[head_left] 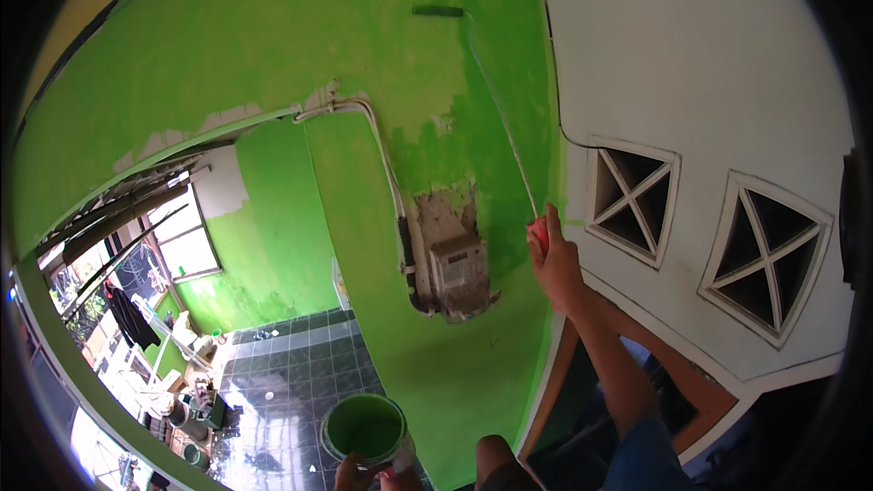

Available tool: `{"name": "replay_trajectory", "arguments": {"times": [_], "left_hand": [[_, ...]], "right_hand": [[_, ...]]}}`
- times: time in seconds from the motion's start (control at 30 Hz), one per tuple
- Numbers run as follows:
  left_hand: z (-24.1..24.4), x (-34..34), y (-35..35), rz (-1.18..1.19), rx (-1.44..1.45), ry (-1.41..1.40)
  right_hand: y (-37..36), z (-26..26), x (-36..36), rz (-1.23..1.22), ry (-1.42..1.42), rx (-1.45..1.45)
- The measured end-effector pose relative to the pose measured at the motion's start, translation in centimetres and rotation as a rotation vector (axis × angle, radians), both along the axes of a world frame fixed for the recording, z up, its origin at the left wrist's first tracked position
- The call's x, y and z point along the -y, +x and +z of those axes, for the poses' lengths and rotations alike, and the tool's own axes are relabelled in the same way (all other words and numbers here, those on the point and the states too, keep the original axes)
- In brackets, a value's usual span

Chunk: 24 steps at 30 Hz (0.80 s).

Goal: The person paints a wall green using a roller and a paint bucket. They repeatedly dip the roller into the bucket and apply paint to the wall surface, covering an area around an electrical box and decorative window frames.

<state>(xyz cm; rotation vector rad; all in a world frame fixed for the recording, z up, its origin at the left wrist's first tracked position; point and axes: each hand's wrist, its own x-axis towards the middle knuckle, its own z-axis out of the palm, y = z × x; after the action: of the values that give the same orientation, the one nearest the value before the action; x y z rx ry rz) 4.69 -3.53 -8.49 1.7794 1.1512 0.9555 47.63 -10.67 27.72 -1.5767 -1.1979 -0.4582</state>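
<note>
My right hand (pixel 560 271) grips the red handle of a paint roller (pixel 438 11), arm stretched up and forward. The roller's thin wire frame runs upward, and its dark green sleeve lies against the green wall (pixel 273 34) near the top. Fresh darker green covers the strip by the corner, while paler green shows to the left. Down at the bottom, my left hand (pixel 356 474) holds the rim of a paint bucket (pixel 365 426), whose inside is coated in green. How much paint it contains I cannot tell.
An electricity meter (pixel 460 273) sits on the wall amid bare plaster, with cables (pixel 382 143) running up and left. On the right, a white wall (pixel 682 48) has two vents with cross bars. Below left, a dark tiled floor (pixel 286 382) bears buckets and clutter; a person (pixel 185 334) sits there.
</note>
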Motion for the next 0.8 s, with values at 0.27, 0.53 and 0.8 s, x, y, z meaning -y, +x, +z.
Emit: {"name": "replay_trajectory", "arguments": {"times": [0.27,0.53,0.8], "left_hand": [[1.1,0.5,0.1,-0.044,0.030,0.002],[-1.1,-0.5,-0.3,-0.030,0.016,-0.057],[-0.6,-0.3,-0.1,-0.072,0.139,-0.089]], "right_hand": [[0.3,-2.6,3.4,-0.080,0.032,0.085],[3.9,3.1,0.4,-0.071,0.204,0.197],[5.5,16.8,-1.4,-0.143,0.209,0.217]]}}
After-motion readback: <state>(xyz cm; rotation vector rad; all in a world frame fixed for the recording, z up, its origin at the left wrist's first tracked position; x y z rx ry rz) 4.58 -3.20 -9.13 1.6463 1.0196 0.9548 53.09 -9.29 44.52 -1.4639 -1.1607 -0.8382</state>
